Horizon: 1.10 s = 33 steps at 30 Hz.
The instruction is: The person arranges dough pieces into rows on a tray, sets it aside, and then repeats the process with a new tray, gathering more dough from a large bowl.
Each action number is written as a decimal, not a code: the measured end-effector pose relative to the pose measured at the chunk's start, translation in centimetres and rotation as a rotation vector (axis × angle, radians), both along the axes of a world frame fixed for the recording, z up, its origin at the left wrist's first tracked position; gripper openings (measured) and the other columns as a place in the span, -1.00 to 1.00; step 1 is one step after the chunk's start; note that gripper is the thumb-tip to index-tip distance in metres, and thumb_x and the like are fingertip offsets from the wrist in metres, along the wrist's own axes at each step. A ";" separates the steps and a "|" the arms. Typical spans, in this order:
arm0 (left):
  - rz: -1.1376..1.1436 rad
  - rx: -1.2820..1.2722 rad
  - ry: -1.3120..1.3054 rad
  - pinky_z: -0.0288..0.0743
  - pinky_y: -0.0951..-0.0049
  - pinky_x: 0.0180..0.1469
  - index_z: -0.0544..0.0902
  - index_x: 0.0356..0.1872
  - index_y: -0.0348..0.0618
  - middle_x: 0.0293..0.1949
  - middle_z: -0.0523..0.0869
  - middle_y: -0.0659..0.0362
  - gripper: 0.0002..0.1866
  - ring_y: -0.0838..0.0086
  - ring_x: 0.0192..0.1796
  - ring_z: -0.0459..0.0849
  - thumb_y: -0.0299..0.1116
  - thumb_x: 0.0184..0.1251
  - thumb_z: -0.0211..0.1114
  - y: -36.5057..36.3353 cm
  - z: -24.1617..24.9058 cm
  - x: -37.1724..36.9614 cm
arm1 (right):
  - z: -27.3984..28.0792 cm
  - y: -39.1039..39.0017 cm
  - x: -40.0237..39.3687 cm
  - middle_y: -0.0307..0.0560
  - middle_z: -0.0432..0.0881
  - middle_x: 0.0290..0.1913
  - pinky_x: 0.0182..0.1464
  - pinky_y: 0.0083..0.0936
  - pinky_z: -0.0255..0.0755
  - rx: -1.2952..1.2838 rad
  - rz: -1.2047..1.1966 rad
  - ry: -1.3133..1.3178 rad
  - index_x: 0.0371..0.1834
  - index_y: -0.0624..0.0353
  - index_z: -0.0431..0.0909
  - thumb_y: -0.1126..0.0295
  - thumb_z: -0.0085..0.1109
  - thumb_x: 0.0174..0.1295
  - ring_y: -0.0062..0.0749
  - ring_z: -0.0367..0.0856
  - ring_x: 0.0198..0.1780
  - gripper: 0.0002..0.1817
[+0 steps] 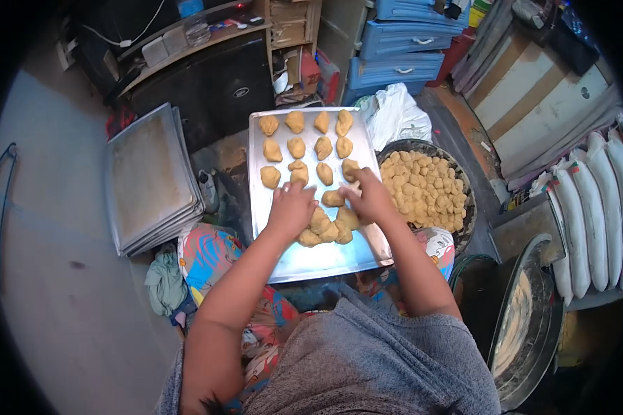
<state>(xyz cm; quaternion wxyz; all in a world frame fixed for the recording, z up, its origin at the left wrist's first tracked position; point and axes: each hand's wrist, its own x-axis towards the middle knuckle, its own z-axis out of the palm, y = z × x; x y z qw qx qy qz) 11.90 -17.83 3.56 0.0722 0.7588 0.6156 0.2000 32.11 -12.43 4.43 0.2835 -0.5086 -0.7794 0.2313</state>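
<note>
A metal tray [284, 259] rests across the lap, with rows of tan dough pieces [295, 147] on its far part and a heap of dough lumps [325, 227] nearer the body. My left hand [292, 209] is over the tray, its fingertips at a dough piece [298, 171] in the third row; whether it grips that piece is unclear. My right hand [368, 197] has its fingers apart, between a dough piece [350, 169] at the right end of that row and a single lump [333, 198] beside its thumb; a firm hold on either cannot be made out.
Right of the tray stands a round basin [469, 200] full of dough lumps, with a white plastic bag [398, 114] behind it. Stacked trays [152, 176] lean at the left. Blue drawers [401, 62] stand at the back, and a large dark basin [526, 318] is at the lower right.
</note>
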 end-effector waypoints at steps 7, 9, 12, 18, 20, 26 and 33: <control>-0.061 -0.122 -0.200 0.38 0.19 0.05 0.64 -0.06 -0.08 -0.04 0.56 0.07 -0.72 0.16 -0.02 0.56 -0.34 0.18 0.24 -5.1 -0.6 -0.5 | -0.7 -3.2 -1.5 0.07 0.55 -0.17 -0.07 -0.26 0.45 -0.197 0.263 -0.128 -0.08 0.13 0.57 0.29 0.33 -0.02 -0.05 0.56 -0.12 -0.61; -0.039 -0.145 -0.336 0.42 0.22 0.01 0.65 -0.13 -0.14 -0.15 0.60 0.02 -0.73 0.19 -0.08 0.60 -0.40 0.10 0.25 -5.3 -0.7 -1.7 | 0.0 -3.3 -2.0 0.03 0.58 -0.23 -0.08 -0.26 0.45 -0.076 0.148 0.044 -0.17 0.15 0.58 0.28 0.34 -0.04 -0.07 0.58 -0.15 -0.65; 0.255 -0.163 -0.650 0.52 0.30 -0.11 0.64 -0.18 -0.23 -0.29 0.65 -0.04 -0.73 0.16 -0.25 0.65 -0.47 0.03 0.28 -4.4 -0.6 -3.4 | 2.1 -3.8 -4.8 0.02 0.58 -0.29 -0.08 -0.24 0.45 -0.339 -0.074 0.404 -0.16 0.16 0.55 0.27 0.34 -0.01 -0.05 0.58 -0.15 -0.65; 0.282 0.137 -0.288 0.52 0.30 -0.10 0.68 -0.22 -0.28 -0.28 0.66 -0.03 -0.81 0.17 -0.21 0.66 -0.47 0.14 0.26 -2.9 -1.7 -5.3 | 1.0 -5.2 -8.0 0.07 0.60 -0.17 -0.03 -0.23 0.44 -0.075 0.100 -0.093 -0.10 0.18 0.49 0.26 0.34 0.01 -0.04 0.57 -0.08 -0.59; 0.296 0.123 -0.312 0.51 0.29 -0.07 0.68 -0.22 -0.27 -0.26 0.65 -0.03 -0.81 0.13 -0.18 0.64 -0.46 0.15 0.26 -3.1 -1.7 -5.5 | 2.2 -7.0 -7.9 0.05 0.59 -0.19 -0.02 -0.21 0.43 -0.031 0.161 -0.074 -0.13 0.17 0.50 0.29 0.32 0.00 -0.05 0.56 -0.08 -0.63; 0.281 -0.011 -0.415 0.47 0.24 0.02 0.69 -0.22 -0.26 -0.20 0.64 -0.04 -0.81 0.09 -0.13 0.61 -0.47 0.13 0.24 -2.6 -1.7 -6.5 | 0.8 -8.1 -9.2 0.06 0.58 -0.15 0.01 -0.23 0.42 -0.134 0.505 -0.254 -0.14 0.08 0.55 0.28 0.30 -0.08 -0.03 0.56 -0.05 -0.62; 0.046 0.233 -0.176 0.32 0.21 0.17 0.63 -0.07 -0.19 0.00 0.63 0.01 -0.71 0.16 0.08 0.55 -0.36 0.17 0.25 -2.3 0.6 -2.7 | 0.3 -4.6 -4.0 -0.01 0.58 -0.21 -0.14 -0.29 0.44 0.065 0.003 -0.047 -0.17 0.15 0.57 0.43 0.24 0.02 -0.13 0.58 -0.22 -0.74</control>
